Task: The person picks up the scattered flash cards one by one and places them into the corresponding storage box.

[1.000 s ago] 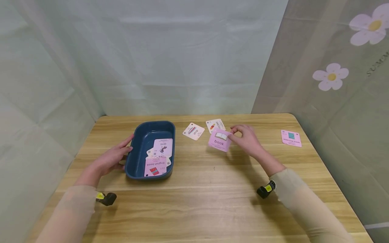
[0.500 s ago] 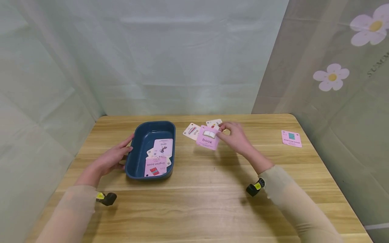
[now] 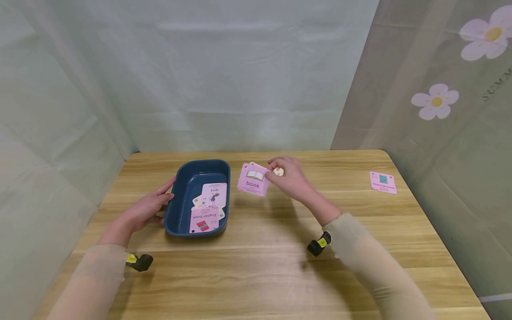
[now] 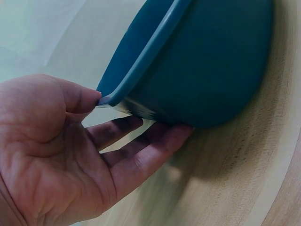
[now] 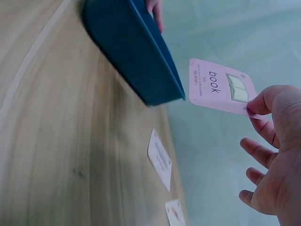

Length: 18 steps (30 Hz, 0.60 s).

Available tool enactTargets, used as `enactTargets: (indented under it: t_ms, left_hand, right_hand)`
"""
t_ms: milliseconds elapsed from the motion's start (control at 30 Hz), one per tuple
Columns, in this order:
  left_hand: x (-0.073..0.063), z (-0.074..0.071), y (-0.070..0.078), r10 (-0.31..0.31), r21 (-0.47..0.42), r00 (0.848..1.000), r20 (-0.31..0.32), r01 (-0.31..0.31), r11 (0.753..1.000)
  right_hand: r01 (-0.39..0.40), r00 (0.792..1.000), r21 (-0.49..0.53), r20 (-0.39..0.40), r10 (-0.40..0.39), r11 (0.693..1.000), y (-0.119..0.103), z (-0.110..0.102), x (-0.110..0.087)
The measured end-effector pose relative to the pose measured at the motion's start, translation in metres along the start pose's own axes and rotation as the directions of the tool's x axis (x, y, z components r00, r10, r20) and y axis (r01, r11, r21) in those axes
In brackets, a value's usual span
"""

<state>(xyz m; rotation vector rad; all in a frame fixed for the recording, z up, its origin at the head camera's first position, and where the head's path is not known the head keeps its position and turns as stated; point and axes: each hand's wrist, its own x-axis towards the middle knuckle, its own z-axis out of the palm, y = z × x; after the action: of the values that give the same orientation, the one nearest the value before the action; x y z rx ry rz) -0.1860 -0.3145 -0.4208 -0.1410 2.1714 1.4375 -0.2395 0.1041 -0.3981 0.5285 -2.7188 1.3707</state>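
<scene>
My right hand point(image 3: 290, 178) pinches a pink "book" flashcard point(image 3: 253, 179) at its edge between thumb and index finger. The right wrist view shows the card tilted up above the table, its open-book picture facing the camera, the other fingers loosely bent. A dark blue rectangular bin point(image 3: 202, 171) stands to its left. My left hand point(image 3: 150, 206) holds the bin's left side, thumb at the rim point(image 4: 157, 40) and fingers against the outer wall. Inside lie several cards, among them an "ant" card point(image 3: 214, 194) and an "English book" card point(image 3: 205, 218).
A ship card point(image 5: 160, 159) lies on the wooden table point(image 3: 256, 275), mostly hidden behind the book card in the head view. The rocket card point(image 3: 278, 171) is partly covered by my right hand. An "exercise book" card point(image 3: 383, 182) lies far right. Curtains hang behind.
My right hand has carried the book card leftward, from in front of the rocket card to over the ship card, nearer the bin. The left hand and bin have stayed in place.
</scene>
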Motion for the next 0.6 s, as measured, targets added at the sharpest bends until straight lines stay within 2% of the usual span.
enactTargets:
  t_ms: [367,600]
  left_hand:
    - [0.000,-0.001,0.000,0.006,0.026,1.000,0.002,-0.006,1.000]
    - [0.000,-0.001,-0.001,0.007,0.011,1.000,0.005,-0.008,1.000]
  right_hand:
    - [0.063,0.997,0.034,0.041,-0.064,0.997,-0.026,0.021,0.010]
    - [0.088,0.994,0.011,0.057,-0.088,0.996,-0.041,0.038,0.014]
